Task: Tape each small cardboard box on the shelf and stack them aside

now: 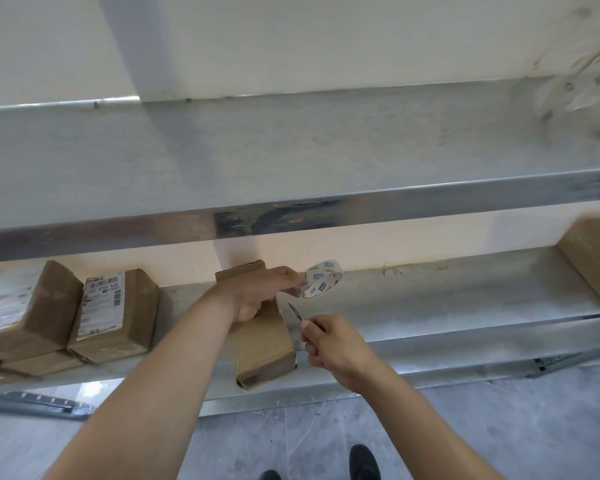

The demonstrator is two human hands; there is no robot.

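A small cardboard box (262,344) lies lengthwise on the lower metal shelf (430,306), its near end at the shelf's front edge. My left hand (262,291) rests on the box's far part and pinches a roll of clear tape (321,279) with blue labels, held just right of the box. My right hand (333,344) grips a small knife (297,312) beside the box's right side, blade pointing up toward the tape roll.
Several taped cardboard boxes (115,315) with shipping labels are stacked at the shelf's left end. A larger brown box (593,258) stands at the far right. An upper metal shelf (291,209) overhangs. A dark shoe (364,462) stands on the grey floor below.
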